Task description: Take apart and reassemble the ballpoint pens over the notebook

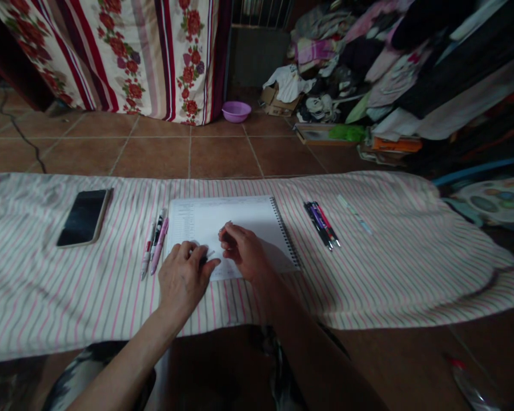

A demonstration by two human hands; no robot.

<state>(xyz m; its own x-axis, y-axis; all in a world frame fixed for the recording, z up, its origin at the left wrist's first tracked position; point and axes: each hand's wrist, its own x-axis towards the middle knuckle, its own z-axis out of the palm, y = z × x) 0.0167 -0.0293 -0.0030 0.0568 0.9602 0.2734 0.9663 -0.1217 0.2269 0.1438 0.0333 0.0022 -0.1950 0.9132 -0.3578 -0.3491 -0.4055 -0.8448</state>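
A spiral notebook (257,208) lies flat on the striped cloth, its wire binding on the right and a printed table down its left part. Over its lower left, my left hand (182,274) has its fingers curled round something small and pale that is mostly hidden. My right hand (246,251) hovers above the middle of the page, thumb and fingers drawn together in a pinch; what is in it is too small to name. Just left of the notebook are several pens, among them a pink pen (159,246).
A phone (83,218) lies at the left. To the right are several dark pens (319,224), a red one (326,221) and a pale, thin stick (354,214). The striped cloth (394,257) covers the surface. Beyond it, a purple basin (236,112) stands on the tiled floor.
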